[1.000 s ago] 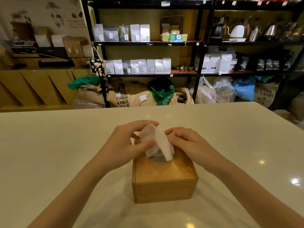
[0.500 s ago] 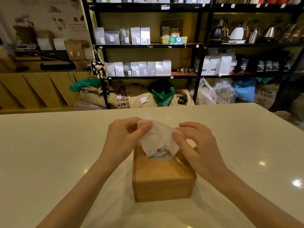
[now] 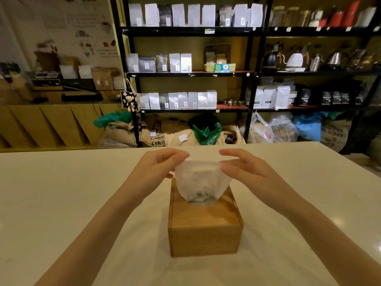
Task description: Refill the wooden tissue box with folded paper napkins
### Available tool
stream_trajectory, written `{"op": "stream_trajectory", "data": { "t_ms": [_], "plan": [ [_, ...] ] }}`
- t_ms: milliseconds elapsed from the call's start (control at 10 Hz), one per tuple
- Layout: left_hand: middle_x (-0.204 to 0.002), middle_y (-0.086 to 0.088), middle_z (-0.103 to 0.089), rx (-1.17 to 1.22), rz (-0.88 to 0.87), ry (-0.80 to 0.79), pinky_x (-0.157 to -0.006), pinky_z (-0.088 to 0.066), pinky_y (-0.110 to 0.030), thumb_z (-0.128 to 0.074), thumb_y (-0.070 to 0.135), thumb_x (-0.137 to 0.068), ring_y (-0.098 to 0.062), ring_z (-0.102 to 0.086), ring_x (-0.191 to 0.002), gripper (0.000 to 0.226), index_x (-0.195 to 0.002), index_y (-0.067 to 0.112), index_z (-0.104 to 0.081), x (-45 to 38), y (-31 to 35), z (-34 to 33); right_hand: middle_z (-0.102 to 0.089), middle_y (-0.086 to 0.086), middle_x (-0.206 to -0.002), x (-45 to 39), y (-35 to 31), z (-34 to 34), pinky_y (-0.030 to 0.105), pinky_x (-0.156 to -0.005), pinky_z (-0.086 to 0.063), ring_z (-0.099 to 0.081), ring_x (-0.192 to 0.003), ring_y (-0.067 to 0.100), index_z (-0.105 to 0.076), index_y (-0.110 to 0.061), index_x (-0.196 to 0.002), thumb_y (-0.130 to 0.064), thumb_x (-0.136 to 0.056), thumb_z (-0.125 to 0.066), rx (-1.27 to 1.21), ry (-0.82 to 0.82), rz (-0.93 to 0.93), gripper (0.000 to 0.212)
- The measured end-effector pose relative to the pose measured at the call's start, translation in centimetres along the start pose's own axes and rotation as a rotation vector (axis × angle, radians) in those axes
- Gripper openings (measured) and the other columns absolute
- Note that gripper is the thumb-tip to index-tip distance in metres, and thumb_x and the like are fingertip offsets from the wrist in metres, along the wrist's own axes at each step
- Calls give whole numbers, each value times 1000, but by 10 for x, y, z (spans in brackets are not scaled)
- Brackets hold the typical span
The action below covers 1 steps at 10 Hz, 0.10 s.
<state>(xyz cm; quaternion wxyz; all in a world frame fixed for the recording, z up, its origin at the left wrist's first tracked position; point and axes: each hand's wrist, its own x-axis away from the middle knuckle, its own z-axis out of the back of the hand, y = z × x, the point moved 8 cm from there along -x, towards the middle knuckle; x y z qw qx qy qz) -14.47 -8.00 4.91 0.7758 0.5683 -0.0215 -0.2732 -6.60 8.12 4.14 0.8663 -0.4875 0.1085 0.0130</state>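
Over wooden tissue box (image 3: 205,223), L hand (image 3: 158,168) & R hand (image 3: 245,172) fingers pinch napkin (image 3: 201,180); labels unreadable.

head view — looks forward-down, close over table (image 3: 61,203)

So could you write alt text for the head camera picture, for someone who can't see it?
Two bare hands, left hand and right hand, pinch the top corners of a white paper napkin that rises from the opening in a wooden tissue box on a pale table. Behind stand black shelves of silver bags and kettles.
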Motion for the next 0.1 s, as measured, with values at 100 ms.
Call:
{"op": "stream_trajectory", "data": {
  "t_ms": [100],
  "plan": [
    [-97,16,-67,-64,52,-74,-76,-46,-19,-39,45,-90,5,-62,-88,28,-107,35,-58,-6,18,8,-55,-31,-116,13,-28,36,40,-106,-37,-48,-119,3,-38,-49,-126,-59,-73,-58,12,108,72,58]
  ]
}}
